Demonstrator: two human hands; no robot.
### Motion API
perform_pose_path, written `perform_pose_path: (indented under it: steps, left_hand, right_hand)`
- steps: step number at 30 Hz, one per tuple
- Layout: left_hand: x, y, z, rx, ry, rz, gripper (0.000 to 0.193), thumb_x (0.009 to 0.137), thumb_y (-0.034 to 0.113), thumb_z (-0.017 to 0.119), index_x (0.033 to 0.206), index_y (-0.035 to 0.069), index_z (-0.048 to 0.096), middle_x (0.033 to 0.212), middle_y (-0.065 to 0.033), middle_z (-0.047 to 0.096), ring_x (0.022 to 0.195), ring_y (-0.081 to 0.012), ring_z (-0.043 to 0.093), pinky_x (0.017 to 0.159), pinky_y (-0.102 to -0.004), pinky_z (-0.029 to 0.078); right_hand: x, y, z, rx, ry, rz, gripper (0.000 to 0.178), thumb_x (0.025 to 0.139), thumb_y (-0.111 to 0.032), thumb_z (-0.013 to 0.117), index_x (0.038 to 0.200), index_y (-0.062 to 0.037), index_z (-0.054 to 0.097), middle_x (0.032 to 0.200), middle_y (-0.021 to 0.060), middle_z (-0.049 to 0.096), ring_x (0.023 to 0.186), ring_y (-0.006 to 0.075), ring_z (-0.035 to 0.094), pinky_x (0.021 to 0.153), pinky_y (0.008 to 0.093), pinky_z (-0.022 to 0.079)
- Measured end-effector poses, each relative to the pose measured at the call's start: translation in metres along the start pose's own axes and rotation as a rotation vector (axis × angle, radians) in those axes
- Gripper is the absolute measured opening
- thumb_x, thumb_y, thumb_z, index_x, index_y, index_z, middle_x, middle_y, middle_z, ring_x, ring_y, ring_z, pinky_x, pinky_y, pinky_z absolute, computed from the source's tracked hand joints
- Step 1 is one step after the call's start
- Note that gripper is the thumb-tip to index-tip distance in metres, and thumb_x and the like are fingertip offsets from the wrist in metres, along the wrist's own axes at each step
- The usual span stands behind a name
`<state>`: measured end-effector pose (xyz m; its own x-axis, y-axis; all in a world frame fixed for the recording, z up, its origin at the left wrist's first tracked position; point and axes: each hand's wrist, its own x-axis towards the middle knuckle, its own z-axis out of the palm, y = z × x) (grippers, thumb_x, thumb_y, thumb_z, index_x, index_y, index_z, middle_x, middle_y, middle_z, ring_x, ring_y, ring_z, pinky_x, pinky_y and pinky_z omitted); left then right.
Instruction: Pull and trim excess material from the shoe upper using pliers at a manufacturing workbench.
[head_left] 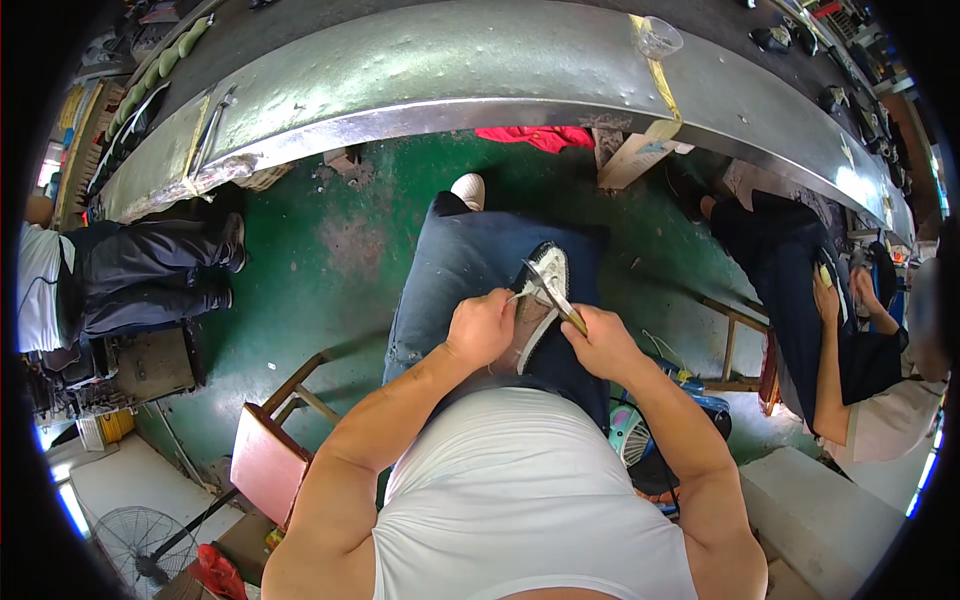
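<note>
An unfinished shoe (535,338), sole side up, rests on my lap over dark blue cloth. Its rim is dark, with a whitish patch toward the toe and a brownish middle. At the shoe's left edge my left hand (485,325) is closed on it, and a thin pale strip shows by the fingertips. My right hand (603,342) grips the yellowish handle of a hammer-like metal tool (548,288), whose head lies over the whitish patch. My palms hide parts of the shoe's sides and of the handle.
A long metal-covered bench (430,75) curves across the front, bearing a clear cup (658,38). Co-workers sit at the left (150,275) and right (850,320). Close by are a pink-seated chair (268,465), a small fan (630,435) and a larger fan (148,550).
</note>
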<state>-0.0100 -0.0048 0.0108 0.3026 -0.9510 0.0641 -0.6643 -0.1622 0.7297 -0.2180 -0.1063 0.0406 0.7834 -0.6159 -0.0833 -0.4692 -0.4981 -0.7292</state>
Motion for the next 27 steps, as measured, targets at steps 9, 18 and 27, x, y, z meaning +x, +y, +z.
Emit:
perform_pose_path:
  steps: [9, 18, 27]
  left_hand:
    - [0.0, 0.002, -0.006, -0.003, -0.048, -0.042, 0.015, 0.092, 0.015, 0.06, 0.09, 0.001, 0.064, 0.073, -0.0234, 0.067, 0.069, -0.0412, 0.067, 0.063, -0.0486, 0.055]
    - [-0.003, -0.004, -0.012, -0.075, -0.007, -0.095, 0.017, 0.093, 0.016, 0.06, 0.088, 0.0, 0.062, 0.07, -0.0229, 0.065, 0.066, -0.0412, 0.067, 0.059, -0.0484, 0.054]
    - [0.012, 0.016, -0.018, -0.094, -0.132, -0.304, 0.033, 0.102, 0.029, 0.05, 0.1, 0.0, 0.065, 0.09, -0.0222, 0.069, 0.087, -0.0366, 0.069, 0.076, -0.042, 0.054]
  right_hand:
    - [-0.004, -0.018, -0.03, 0.886, -0.603, 0.752, 0.023, 0.097, -0.015, 0.058, 0.113, 0.001, 0.06, 0.092, 0.0111, 0.069, 0.076, 0.0206, 0.066, 0.06, 0.0331, 0.053]
    - [-0.001, -0.027, -0.029, 0.178, -0.41, 0.202, 0.017, 0.09, -0.015, 0.062, 0.096, 0.0001, 0.055, 0.084, 0.0188, 0.064, 0.072, 0.0359, 0.065, 0.067, 0.0421, 0.053]
    - [0.055, -0.046, -0.079, 0.036, -0.856, 0.507, 0.022, 0.094, -0.021, 0.058, 0.101, -0.0008, 0.062, 0.092, 0.0145, 0.069, 0.081, 0.0253, 0.067, 0.071, 0.0378, 0.054]
